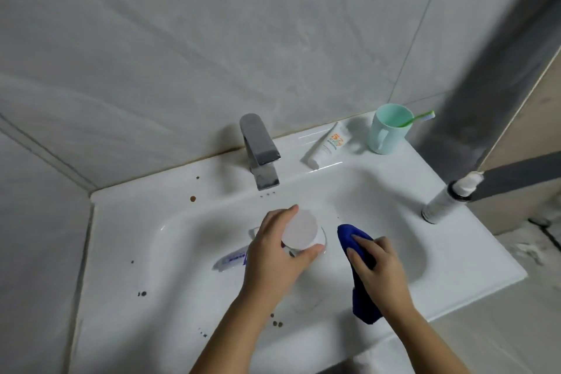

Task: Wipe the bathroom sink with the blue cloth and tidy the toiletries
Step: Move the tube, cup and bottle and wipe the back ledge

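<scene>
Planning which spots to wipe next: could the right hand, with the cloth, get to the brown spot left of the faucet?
Probably not directly: the left hand, holding a white cup over the basin, and the faucet lie between the right hand and the brown spot.

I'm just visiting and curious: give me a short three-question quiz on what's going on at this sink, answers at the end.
1. True or false: the toothbrush stands in the mint green cup.
2. What does the right hand hold? A) a sponge B) the blue cloth C) a tube
3. Fill in: the left hand grips a white round container over the sink's ____.

Key
1. True; its bristled head sticks out over the rim.
2. B; the cloth is pressed against the inside of the sink.
3. Basin; a toothpaste tube lies in it beside that hand, and another tube lies on the ledge behind, near the tap.
</scene>
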{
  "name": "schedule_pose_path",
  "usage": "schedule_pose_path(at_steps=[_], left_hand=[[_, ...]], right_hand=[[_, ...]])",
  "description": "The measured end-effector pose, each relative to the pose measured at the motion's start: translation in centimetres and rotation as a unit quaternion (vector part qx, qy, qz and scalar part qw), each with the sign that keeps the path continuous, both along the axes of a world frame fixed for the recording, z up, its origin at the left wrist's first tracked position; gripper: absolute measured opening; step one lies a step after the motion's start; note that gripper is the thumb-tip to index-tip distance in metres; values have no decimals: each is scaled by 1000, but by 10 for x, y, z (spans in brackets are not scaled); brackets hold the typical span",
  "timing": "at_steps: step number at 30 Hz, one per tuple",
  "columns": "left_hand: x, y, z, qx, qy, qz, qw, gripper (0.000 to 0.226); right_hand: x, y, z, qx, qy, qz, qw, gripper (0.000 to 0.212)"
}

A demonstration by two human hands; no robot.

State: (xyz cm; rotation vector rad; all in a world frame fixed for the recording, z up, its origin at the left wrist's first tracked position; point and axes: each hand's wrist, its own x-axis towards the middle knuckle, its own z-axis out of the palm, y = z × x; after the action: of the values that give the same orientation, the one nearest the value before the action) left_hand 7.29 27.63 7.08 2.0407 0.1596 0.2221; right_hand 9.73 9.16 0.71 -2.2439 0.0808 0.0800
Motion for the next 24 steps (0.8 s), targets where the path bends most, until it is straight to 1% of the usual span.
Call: schedule_pose_path(at_steps=[3, 6, 10, 14, 18, 24], left_hand=[[30, -34, -3, 15, 2, -31, 999, 66], [64, -67, -9, 11, 16, -53, 998, 68], [112, -108, -22, 31, 30, -100, 994, 68], [155, -145, -42, 28, 53, -115, 992, 68], [189, -169, -64, 44, 55, -125, 990, 69], [220, -192, -89, 70, 55, -134, 987, 71]], right_hand=[[5, -25, 3, 12, -12, -26, 1000, 27], [14, -46, 4, 30, -19, -73, 997, 28], [24, -66, -1, 47, -12, -128, 991, 29], [30, -82, -10, 72, 6, -176, 982, 29], [37, -92, -18, 88, 29, -188, 978, 28], [43, -101, -24, 98, 24, -180, 978, 28]])
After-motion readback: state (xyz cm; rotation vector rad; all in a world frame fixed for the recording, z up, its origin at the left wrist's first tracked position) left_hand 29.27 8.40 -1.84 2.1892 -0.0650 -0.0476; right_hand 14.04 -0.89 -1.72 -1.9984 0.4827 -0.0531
